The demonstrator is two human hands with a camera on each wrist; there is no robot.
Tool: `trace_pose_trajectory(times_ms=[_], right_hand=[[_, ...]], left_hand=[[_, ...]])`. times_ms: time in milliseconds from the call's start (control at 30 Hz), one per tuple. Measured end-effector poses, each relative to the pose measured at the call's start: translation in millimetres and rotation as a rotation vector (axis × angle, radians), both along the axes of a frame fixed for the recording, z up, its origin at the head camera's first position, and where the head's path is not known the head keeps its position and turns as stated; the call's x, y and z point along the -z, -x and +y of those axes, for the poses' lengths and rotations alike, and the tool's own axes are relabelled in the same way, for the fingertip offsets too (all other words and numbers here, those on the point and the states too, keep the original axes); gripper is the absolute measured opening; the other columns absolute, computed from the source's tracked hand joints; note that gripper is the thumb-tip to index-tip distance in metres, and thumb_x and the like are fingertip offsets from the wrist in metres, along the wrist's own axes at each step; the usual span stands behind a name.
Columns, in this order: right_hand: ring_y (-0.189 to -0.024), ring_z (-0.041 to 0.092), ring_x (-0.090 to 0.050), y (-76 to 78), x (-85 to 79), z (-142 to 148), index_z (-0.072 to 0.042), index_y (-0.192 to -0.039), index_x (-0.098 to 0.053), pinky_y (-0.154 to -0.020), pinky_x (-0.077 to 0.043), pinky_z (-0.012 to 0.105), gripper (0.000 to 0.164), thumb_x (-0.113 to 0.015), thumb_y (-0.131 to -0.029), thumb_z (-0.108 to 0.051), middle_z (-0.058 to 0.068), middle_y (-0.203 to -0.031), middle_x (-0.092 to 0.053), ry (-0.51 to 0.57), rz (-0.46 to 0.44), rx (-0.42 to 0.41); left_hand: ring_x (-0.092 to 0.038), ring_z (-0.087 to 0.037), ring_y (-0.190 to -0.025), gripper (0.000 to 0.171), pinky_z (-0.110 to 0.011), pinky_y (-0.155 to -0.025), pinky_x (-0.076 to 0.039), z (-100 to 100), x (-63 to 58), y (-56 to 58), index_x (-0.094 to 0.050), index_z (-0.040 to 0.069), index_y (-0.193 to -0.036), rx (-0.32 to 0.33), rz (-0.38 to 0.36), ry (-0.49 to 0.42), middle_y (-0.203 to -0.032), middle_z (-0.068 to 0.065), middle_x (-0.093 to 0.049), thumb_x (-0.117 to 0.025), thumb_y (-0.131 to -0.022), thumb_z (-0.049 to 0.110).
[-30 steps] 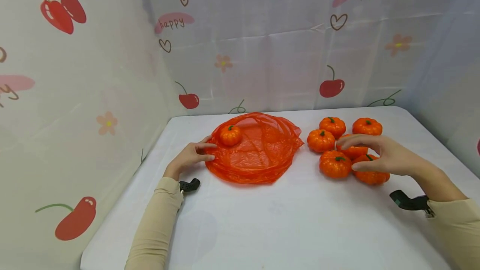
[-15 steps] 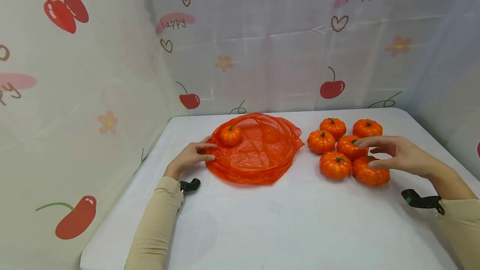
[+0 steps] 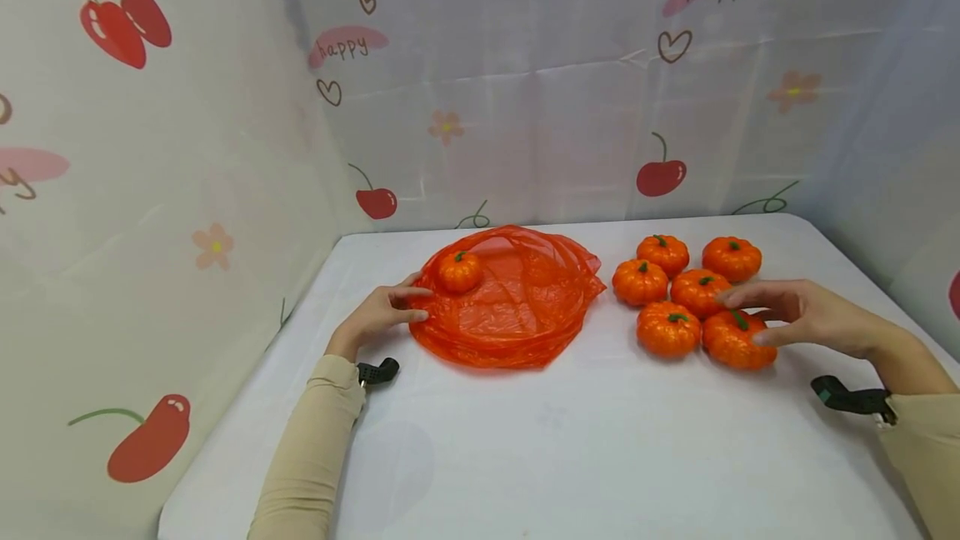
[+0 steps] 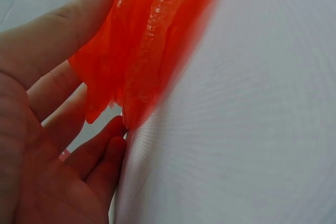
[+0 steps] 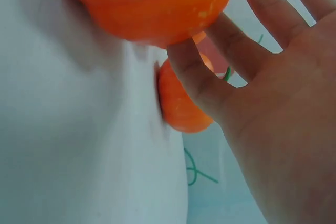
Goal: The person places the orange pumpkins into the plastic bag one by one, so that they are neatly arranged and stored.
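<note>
An orange-red plastic bag (image 3: pixel 517 307) lies spread on the table. One small orange pumpkin (image 3: pixel 460 272) rests at its left side; I cannot tell whether it is inside the bag or on top. My left hand (image 3: pixel 380 315) touches the bag's left edge, thumb and fingers apart; the left wrist view shows the thumb in front of the film (image 4: pixel 131 40). On the right, my right hand (image 3: pixel 825 319) reaches over the front-right pumpkin (image 3: pixel 738 342) of a cluster. Its thumb touches that pumpkin's side and its fingers extend above and behind; the pumpkin sits on the table.
Several other small pumpkins (image 3: pixel 669 329) stand close together between the bag and my right hand. A white cloth covers the table (image 3: pixel 540 440). Curtains printed with cherries (image 3: pixel 525 107) enclose the back and sides.
My right hand has shifted right and then lowered, from over the cluster to the front-right pumpkin's side. My left hand and the bag stay as they were.
</note>
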State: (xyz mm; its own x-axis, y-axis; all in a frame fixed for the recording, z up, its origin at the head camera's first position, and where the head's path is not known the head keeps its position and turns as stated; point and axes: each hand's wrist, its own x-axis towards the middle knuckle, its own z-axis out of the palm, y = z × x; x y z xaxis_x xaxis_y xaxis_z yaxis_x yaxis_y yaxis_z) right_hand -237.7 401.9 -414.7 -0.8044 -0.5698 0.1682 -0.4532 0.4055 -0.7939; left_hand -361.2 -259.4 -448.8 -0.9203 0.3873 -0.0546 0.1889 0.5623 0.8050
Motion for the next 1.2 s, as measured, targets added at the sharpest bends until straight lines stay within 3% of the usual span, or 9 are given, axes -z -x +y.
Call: trace_pose_trajectory(times_ms=[633, 900, 1200], right_hand=[[-0.121, -0.009, -0.058, 0.5, 12.3, 11.9, 0.004, -0.140, -0.054, -0.094, -0.050, 0.011, 0.052, -0.070, -0.091, 0.005, -0.016, -0.133, -0.065, 0.009, -0.149, 0.014], [-0.121, -0.014, -0.054, 2.7, 13.6, 15.9, 0.002, -0.134, -0.058, -0.094, -0.049, 0.011, 0.047, -0.072, -0.089, 0.002, -0.028, -0.135, -0.061, -0.019, -0.235, 0.002], [-0.122, -0.012, -0.053, 2.1, 19.0, 18.2, 0.000, -0.135, -0.056, -0.093, -0.050, 0.014, 0.047, -0.070, -0.091, -0.001, -0.030, -0.138, -0.057, -0.026, -0.290, -0.018]], left_hand=[[-0.021, -0.030, -0.160, 0.050, -0.054, -0.127, -0.028, -0.6, -0.4, -1.2, -0.071, 0.026, -0.134, 0.012, 0.004, -0.003, -0.169, 0.004, -0.032, -0.082, -0.087, 0.040], [-0.024, -0.025, -0.159, 0.046, -0.051, -0.127, -0.027, -0.8, 0.6, 0.5, -0.073, 0.029, -0.130, -0.002, 0.020, -0.006, -0.167, 0.007, -0.035, -0.083, -0.086, 0.040], [-0.022, -0.027, -0.160, 0.048, -0.053, -0.126, -0.029, -0.7, 3.4, -1.1, -0.072, 0.028, -0.132, 0.005, 0.010, -0.012, -0.169, 0.005, -0.033, -0.082, -0.087, 0.041]])
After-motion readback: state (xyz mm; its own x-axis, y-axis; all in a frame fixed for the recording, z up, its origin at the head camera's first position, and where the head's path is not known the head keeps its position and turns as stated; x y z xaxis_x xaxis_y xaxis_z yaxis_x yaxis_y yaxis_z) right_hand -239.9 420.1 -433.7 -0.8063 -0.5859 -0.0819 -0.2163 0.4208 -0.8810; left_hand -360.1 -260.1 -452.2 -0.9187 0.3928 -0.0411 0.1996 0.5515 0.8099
